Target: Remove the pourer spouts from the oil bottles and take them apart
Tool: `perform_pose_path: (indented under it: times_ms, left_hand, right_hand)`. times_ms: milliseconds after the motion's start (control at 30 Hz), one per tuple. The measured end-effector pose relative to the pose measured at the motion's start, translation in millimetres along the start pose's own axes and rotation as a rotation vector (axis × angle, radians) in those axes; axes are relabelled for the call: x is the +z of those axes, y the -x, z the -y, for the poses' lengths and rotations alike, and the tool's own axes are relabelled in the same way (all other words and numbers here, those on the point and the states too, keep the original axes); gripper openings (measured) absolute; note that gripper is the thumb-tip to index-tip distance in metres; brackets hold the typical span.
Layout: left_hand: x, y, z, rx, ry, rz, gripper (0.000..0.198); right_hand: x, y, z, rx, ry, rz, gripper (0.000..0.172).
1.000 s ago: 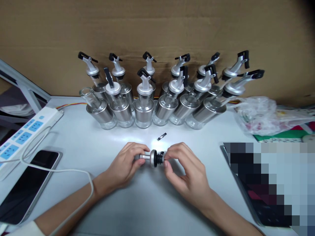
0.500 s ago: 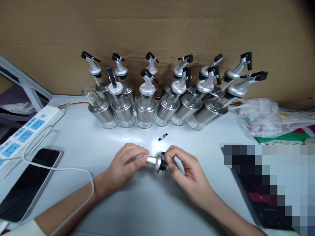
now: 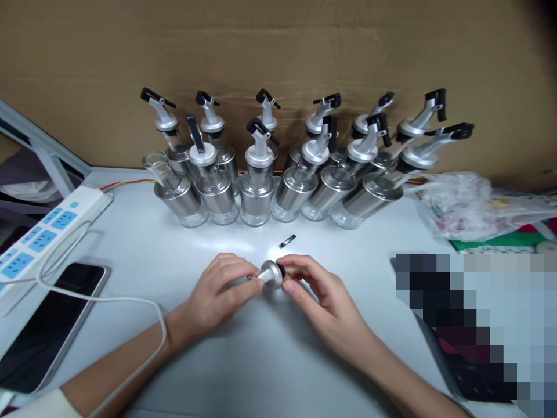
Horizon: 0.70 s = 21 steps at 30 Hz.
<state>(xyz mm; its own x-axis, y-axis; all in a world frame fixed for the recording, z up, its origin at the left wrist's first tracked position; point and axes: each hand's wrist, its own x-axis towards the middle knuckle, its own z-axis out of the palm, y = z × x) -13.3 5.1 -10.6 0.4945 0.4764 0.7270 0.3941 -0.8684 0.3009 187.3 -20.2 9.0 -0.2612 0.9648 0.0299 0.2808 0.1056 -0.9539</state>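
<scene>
Gripping the pourer [image 3: 272,275] by its spout [image 3: 264,277] in left hand [image 3: 223,287] and by its black stopper [image 3: 281,270] in right hand [image 3: 321,291], presumably for steadiness.

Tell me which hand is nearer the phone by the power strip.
Left hand, to the right of the phone; the right hand is farther, at the black end of the pourer.

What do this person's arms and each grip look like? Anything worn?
The left grip and right grip are bare human hands, with no gloves, rings or watch visible. A pale sleeve shows on the left arm; none shows on the right arm. A thin white cable crosses the left arm.
</scene>
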Motion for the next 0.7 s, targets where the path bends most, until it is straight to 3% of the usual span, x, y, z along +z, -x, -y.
perform_pose_path:
  times_ms: [133, 300, 467, 700]
  left_hand:
    - [0.5, -0.2, 1.7, -0.019, 0.0, 0.026, 0.018]
    - [1.8, 1.1, 3.1, -0.077, 0.032, 0.097, 0.02]
    - [4.2, 4.8, 4.3, -0.133, -0.001, 0.118, 0.023]
    - [3.3, 4.9, 2.1, -0.12, 0.009, 0.15, 0.022]
  right_hand:
    - [0.0, 1.0, -2.9, -0.015, 0.034, -0.003, 0.019]
    - [0.3, 4.0, 2.1, -0.167, 0.157, -0.064, 0.006]
    - [1.8, 2.9, 3.2, -0.272, 0.249, -0.091, 0.014]
    - [1.4, 2.9, 4.0, -0.297, 0.27, -0.097, 0.013]
